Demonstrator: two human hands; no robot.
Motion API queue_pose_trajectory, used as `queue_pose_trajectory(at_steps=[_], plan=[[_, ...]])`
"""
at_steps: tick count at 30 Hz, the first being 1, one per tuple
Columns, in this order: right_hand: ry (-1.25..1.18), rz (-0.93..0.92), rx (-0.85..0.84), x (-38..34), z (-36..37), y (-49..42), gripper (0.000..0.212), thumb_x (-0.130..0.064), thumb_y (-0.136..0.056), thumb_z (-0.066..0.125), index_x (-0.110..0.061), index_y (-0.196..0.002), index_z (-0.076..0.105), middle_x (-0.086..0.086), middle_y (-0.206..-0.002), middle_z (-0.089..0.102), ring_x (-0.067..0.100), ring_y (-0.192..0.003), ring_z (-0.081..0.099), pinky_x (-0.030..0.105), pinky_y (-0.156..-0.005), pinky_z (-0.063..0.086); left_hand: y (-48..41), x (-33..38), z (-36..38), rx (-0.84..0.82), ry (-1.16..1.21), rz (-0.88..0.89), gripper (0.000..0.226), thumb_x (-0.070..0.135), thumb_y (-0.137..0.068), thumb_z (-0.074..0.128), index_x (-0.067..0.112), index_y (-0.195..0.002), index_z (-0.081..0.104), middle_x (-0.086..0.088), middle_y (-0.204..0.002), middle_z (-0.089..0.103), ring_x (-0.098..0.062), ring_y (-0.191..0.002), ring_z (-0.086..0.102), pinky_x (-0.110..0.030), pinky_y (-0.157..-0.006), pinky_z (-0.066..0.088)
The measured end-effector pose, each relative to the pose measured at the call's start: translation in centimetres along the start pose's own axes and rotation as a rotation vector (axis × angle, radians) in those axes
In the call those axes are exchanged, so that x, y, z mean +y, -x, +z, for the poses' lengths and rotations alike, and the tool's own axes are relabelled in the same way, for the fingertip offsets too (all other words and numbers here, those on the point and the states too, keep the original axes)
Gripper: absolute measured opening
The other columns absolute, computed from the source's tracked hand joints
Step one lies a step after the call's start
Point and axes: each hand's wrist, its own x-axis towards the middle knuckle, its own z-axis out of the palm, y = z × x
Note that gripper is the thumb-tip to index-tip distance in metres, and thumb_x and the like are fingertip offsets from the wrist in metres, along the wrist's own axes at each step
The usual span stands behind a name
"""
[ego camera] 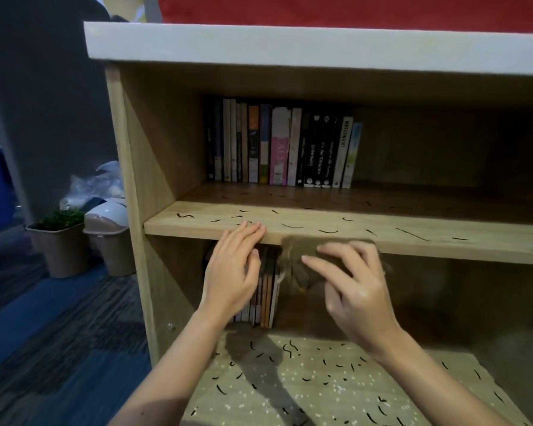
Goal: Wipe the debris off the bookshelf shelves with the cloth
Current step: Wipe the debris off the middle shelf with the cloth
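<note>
soft brown cloth (299,250) is held at the light wooden shelf (443,238) edge by right hand (354,290), fingers bent round it | left hand (231,272) is laid flat beside, fingers together | thin black bits (328,231) are scattered on top | lower books (268,302) are half hidden by hands

Grey wall (43,87), striped carpet (59,348), potted plant (60,238)

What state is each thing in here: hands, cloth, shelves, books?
Upper shelf: littered with dark strands.
Lower shelf: littered with strands and white specks.
Cloth: bunched, against the upper shelf's edge.
Right hand: holding the cloth.
Left hand: open, fingertips on the upper shelf's front edge.
Upper books: upright in a row.
Lower books: upright.
</note>
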Motion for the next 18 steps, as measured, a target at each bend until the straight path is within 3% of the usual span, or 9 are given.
queue_pose_trajectory(at_steps=[3, 7, 9, 11, 13, 16, 18], plan=[[0.123, 0.021, 0.053, 1.3, 0.9, -0.3, 0.03, 0.001, -0.078, 0.053, -0.009, -0.1, 0.072, 0.012, -0.103, 0.064, 0.025, -0.1, 0.044, 0.036, -0.084, 0.038, 0.2, 0.0, 0.4, 0.025, -0.008, 0.007, 0.048, 0.026, -0.088, 0.033, 0.019, -0.133, 0.048, 0.013, -0.135, 0.042, 0.003, -0.132, 0.025, -0.018, -0.114, 0.008], [0.153, 0.139, -0.161, 2.4, 2.7, 2.8, 0.045, 0.011, -0.063, 0.073, -0.014, -0.101, 0.071, 0.009, -0.102, 0.066, 0.028, -0.093, 0.053, 0.046, -0.074, 0.052, 0.5, 0.1, 1.1, 0.072, -0.016, -0.009, 0.05, 0.023, -0.086, 0.033, 0.019, -0.135, 0.043, 0.011, -0.138, 0.038, 0.001, -0.134, 0.023, -0.027, -0.115, 0.011], [0.078, 0.137, -0.135, 1.9, 2.3, 3.2, 0.038, 0.008, -0.072, 0.063, -0.013, -0.102, 0.071, 0.009, -0.102, 0.065, 0.027, -0.094, 0.051, 0.046, -0.073, 0.053, 0.6, 0.5, 1.5, 0.112, -0.015, -0.047, 0.048, 0.018, -0.086, 0.037, 0.016, -0.133, 0.048, 0.011, -0.138, 0.039, 0.0, -0.133, 0.025, -0.025, -0.115, 0.009], [0.054, 0.125, -0.017, 1.4, 1.7, 2.2, 0.032, -0.001, -0.081, 0.05, -0.011, -0.103, 0.07, 0.011, -0.106, 0.065, 0.024, -0.099, 0.046, 0.039, -0.081, 0.047, 0.6, 1.1, 1.9, 0.132, -0.017, -0.089, 0.046, 0.013, -0.085, 0.042, 0.013, -0.13, 0.053, 0.009, -0.137, 0.044, -0.002, -0.132, 0.026, -0.026, -0.115, 0.009], [0.078, 0.113, 0.028, 1.9, 1.5, 0.9, 0.031, 0.0, -0.081, 0.051, -0.01, -0.102, 0.071, 0.013, -0.107, 0.065, 0.026, -0.1, 0.048, 0.04, -0.083, 0.046, 0.5, 1.7, 1.7, 0.128, -0.03, -0.105, 0.045, 0.012, -0.085, 0.043, 0.012, -0.129, 0.054, 0.002, -0.137, 0.049, -0.003, -0.132, 0.027, -0.03, -0.115, 0.011], [0.117, 0.101, -0.078, 2.4, 1.8, 0.9, 0.035, 0.009, -0.072, 0.061, -0.009, -0.1, 0.071, 0.014, -0.106, 0.065, 0.034, -0.093, 0.057, 0.049, -0.074, 0.053, 0.6, 2.0, 1.1, 0.098, -0.069, -0.093, 0.047, 0.015, -0.086, 0.042, 0.011, -0.131, 0.052, -0.002, -0.139, 0.049, -0.003, -0.131, 0.026, -0.03, -0.115, 0.01], [0.075, 0.106, -0.029, 2.4, 1.6, 1.5, 0.033, 0.004, -0.08, 0.052, -0.007, -0.105, 0.069, 0.014, -0.107, 0.064, 0.03, -0.099, 0.051, 0.043, -0.081, 0.051, 0.6, 2.0, 0.7, 0.078, -0.08, -0.081, 0.048, 0.016, -0.086, 0.041, 0.012, -0.133, 0.05, -0.001, -0.14, 0.048, -0.002, -0.131, 0.024, -0.03, -0.115, 0.009]])
